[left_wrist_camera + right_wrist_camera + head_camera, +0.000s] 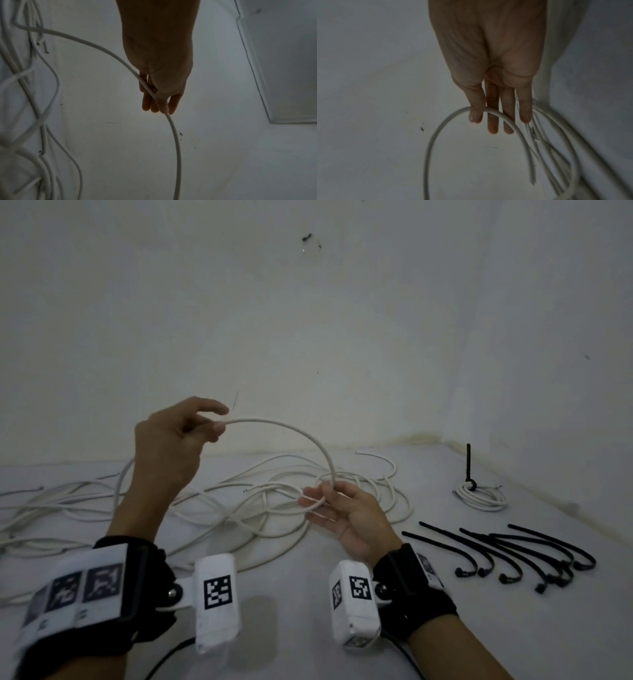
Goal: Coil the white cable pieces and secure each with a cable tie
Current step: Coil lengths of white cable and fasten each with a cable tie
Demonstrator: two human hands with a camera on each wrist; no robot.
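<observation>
One white cable (301,433) arcs through the air between my two hands. My left hand (216,424) is raised and pinches the cable between thumb and fingers; in the left wrist view the cable (176,148) leaves the left hand (159,106) and curves down. Lower and to the right, my right hand (322,497) lies palm up and pinches the same cable (435,135) between thumb and forefinger, its other fingers (508,121) straight. Under both hands lies a loose tangle of white cable pieces (239,508). Several black cable ties (513,556) lie at the right.
A coiled white cable (479,496) bound with a black tie, whose tail stands upright, sits at the back right near the wall corner. The white surface (308,594) runs to a white wall (308,337) behind. More cable strands trail to the left edge (34,508).
</observation>
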